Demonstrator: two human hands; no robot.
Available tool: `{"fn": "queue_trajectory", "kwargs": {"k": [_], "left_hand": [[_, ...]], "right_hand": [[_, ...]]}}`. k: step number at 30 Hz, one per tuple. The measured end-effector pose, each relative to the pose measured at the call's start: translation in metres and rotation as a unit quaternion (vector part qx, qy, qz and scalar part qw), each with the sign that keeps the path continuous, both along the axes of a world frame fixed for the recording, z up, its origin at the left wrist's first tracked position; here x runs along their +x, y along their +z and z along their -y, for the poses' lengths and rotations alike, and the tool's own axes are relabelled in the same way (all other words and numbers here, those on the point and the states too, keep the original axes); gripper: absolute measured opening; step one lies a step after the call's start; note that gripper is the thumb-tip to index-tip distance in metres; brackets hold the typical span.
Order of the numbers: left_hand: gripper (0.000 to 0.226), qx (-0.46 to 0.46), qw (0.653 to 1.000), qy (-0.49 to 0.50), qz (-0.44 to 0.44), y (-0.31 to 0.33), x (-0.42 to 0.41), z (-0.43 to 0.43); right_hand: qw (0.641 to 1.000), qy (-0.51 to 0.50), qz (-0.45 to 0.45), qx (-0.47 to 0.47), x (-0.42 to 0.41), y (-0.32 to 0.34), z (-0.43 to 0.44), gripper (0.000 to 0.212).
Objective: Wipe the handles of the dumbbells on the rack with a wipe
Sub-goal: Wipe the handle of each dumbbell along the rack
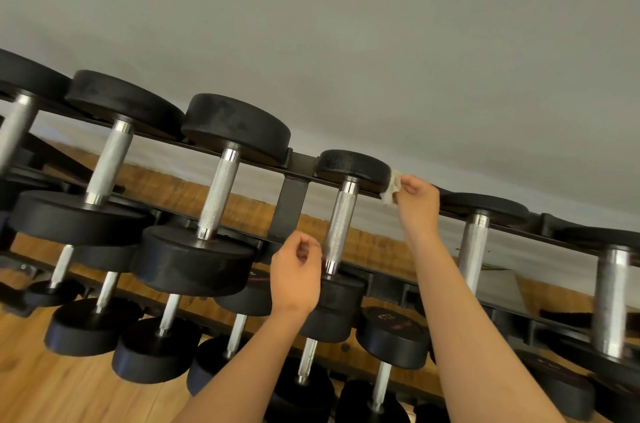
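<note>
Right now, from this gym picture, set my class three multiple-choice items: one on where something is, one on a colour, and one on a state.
1. Where is the wipe?
A. On the floor
B. Beside the far head of a top-row dumbbell
C. Wrapped round a handle

2. What colour are the dumbbell heads?
A. Red
B. Yellow
C. Black

3. What is the right hand doing?
A. Pinching the wipe
B. Gripping a handle
C. Hanging open and empty

Answers:
1. B. The white wipe sits at the edge of that head, just above the rack rail.
2. C. Every head in view is black.
3. A. Its fingers are closed on the wipe.
</note>
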State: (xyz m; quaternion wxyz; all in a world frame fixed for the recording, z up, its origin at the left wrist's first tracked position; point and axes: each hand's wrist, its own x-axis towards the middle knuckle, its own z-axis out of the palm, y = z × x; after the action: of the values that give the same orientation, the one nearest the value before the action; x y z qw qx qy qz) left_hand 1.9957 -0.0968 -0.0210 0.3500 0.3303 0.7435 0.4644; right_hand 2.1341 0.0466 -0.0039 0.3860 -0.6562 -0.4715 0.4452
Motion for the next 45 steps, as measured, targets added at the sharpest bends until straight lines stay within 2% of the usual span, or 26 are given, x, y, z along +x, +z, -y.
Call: {"fn": "queue_trajectory", "kwargs": {"k": [3, 9, 18, 25, 31, 38, 45], "left_hand": [[0.018, 0.001, 1.000, -0.003, -0.001, -0.001, -0.001, 0.000], [0.017, 0.002, 1.000, -0.005, -0.001, -0.001, -0.001, 0.001], [0.017, -0.001, 1.000, -0.008, 0.002, -0.001, -0.002, 0.000], [0.018, 0.004, 1.000, -0.012, 0.000, 0.000, -0.002, 0.001], [0.017, -0.002, 1.000, -0.013, 0.002, -0.001, -0.002, 0.000], [0.018, -0.004, 1.000, -0.009, 0.006, 0.000, -0.001, 0.000], [0.018, 0.005, 1.000, -0.009, 0.003, 0.001, -0.002, 0.002]], "right_hand": [[1.000, -0.012, 0.001, 0.015, -0.005, 0.007, -0.002, 0.019], [0.993, -0.051, 0.016, 0.109, -0.013, 0.017, 0.021, 0.014], [0.974, 0.000, 0.096, 0.206, -0.024, 0.031, 0.031, 0.012], [0.970, 0.028, 0.116, 0.210, -0.030, 0.047, 0.018, 0.009], [0.961, 0.064, 0.147, 0.224, -0.034, 0.039, 0.039, 0.023], [0.947, 0.107, 0.190, 0.236, -0.053, 0.057, 0.008, 0.014], [0.927, 0.140, 0.235, 0.256, -0.049, 0.050, 0.029, 0.015]]}}
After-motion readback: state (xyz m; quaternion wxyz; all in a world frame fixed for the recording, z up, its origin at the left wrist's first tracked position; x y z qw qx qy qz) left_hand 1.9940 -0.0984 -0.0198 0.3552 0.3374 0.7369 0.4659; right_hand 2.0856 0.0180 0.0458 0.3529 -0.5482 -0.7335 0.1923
